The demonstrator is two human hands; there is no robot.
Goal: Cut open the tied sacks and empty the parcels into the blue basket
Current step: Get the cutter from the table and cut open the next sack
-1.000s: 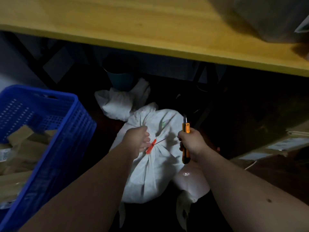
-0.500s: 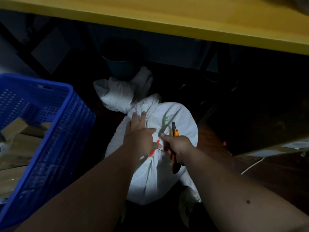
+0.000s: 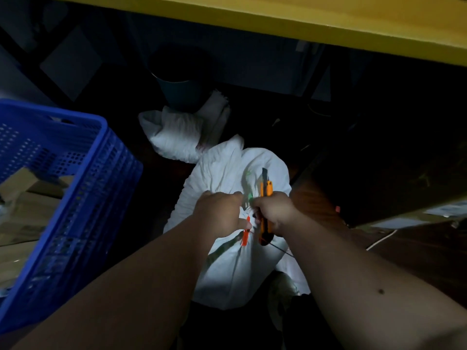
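Observation:
A full white sack [image 3: 235, 269] lies on the dark floor in the middle of the view, its neck bunched and bound by an orange tie [image 3: 245, 234]. My left hand [image 3: 218, 210] grips the gathered cloth right at the tie. My right hand [image 3: 276, 210] holds an orange utility knife [image 3: 265, 198] upright, blade end pointing away from me, just right of the tie. The blue basket [image 3: 83, 198] stands at the left with cardboard parcels [image 3: 22, 195] inside.
A limp white sack [image 3: 177, 133] lies behind the full one, by a dark bucket [image 3: 180, 84]. A yellow wooden tabletop [image 3: 303, 18] overhangs the top of the view. Flat cardboard [image 3: 417, 215] and a white cord [image 3: 381, 239] lie at the right.
My left hand has gone from lying spread on the sack to bunching the cloth at the tie. My right hand has brought the knife in from the right, close beside the left hand.

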